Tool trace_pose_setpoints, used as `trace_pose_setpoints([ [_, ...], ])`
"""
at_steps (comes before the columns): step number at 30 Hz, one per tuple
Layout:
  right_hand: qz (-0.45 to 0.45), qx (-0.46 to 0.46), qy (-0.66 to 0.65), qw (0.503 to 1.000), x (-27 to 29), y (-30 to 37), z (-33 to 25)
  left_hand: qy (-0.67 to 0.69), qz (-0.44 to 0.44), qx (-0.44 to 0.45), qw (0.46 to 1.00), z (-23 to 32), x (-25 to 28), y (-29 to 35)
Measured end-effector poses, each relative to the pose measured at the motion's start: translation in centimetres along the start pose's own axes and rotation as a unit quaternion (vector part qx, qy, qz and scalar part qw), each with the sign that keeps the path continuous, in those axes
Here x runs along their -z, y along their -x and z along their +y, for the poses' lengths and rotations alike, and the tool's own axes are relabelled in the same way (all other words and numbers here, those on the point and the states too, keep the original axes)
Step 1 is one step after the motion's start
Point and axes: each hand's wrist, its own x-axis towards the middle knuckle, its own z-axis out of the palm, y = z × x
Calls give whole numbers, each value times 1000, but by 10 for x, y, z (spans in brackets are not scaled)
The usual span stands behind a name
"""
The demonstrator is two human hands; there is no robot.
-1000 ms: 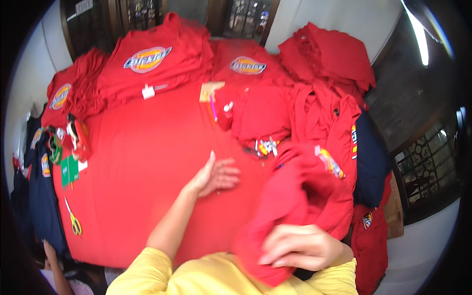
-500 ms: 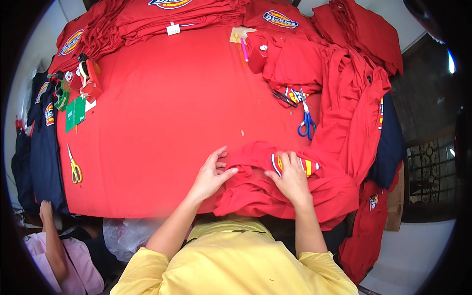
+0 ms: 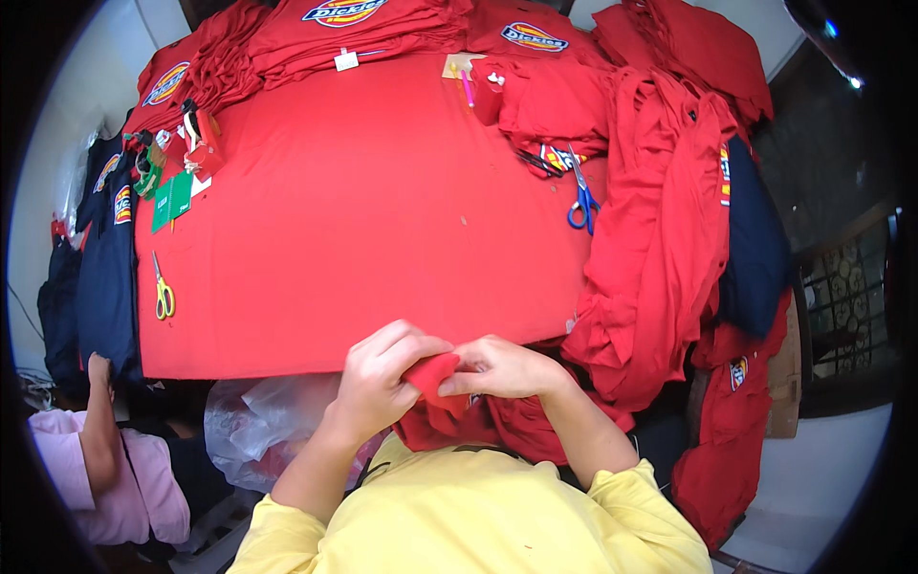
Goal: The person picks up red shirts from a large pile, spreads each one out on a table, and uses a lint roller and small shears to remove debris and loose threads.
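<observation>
A red shirt [image 3: 526, 428] hangs off the table's front edge, close to my body. My left hand [image 3: 384, 375] is closed on a bunched fold of it. Right beside it, my right hand [image 3: 505, 367] pinches the same fold between thumb and fingers. A bit of the shirt's cloth sticks up between the two hands, and the rest drapes below them in loose folds. Part of its printed patch is mostly hidden by my right hand.
The red-covered table [image 3: 363, 220] carries blue-handled scissors [image 3: 582, 206], yellow-handled scissors [image 3: 163, 297], a green card [image 3: 172, 203] and tape dispensers [image 3: 199, 143]. Red shirts [image 3: 660, 220] lie heaped at right. At lower left, another person's hand [image 3: 99, 371] touches dark shirts [image 3: 107, 277].
Both my hands came off the tabletop toward my body, pulling the red shirt over the front edge. They closed on a fold of it and moved nearer each other. The view shifted slightly.
</observation>
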Motion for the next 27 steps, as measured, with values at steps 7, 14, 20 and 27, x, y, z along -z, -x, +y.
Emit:
trace_pose_setpoints([
  [7, 44, 251, -158, 954, -45, 66, 29, -196, 13, 46, 979, -13, -19, 101],
  [14, -144, -65, -268, 950, -92, 78, 149, -12, 53, 205, 977, 11, -14, 128],
  [20, -65, 194, -417, 886, -104, 47, 70, -152, 0, 114, 982, 31, -14, 132],
  [27, 127, 150, -212, 957, -77, 113, 50, -268, 94, 353, 892, -57, -28, 250],
])
